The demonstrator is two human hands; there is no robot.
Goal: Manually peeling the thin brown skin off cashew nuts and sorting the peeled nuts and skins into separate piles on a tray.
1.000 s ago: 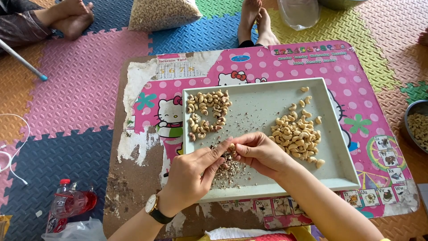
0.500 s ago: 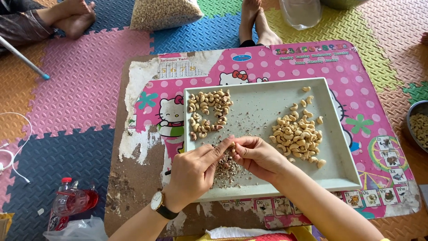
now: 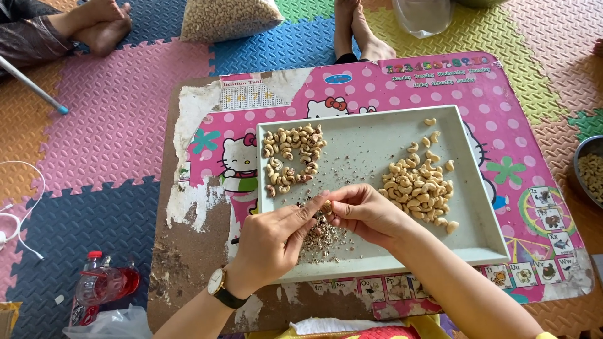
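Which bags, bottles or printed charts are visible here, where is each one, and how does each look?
Clear bag of cashews: top, on the floor mat, bulging, beige.
Empty clear bag: top, near the feet.
Plastic bottle: bottom left, lying down, red cap and label.
Printed table chart: under the grey tray, pink, dotted, peeling.

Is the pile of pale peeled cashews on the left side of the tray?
No, the pale peeled cashews lie on the right side of the grey tray; the browner unpeeled ones sit at its left.
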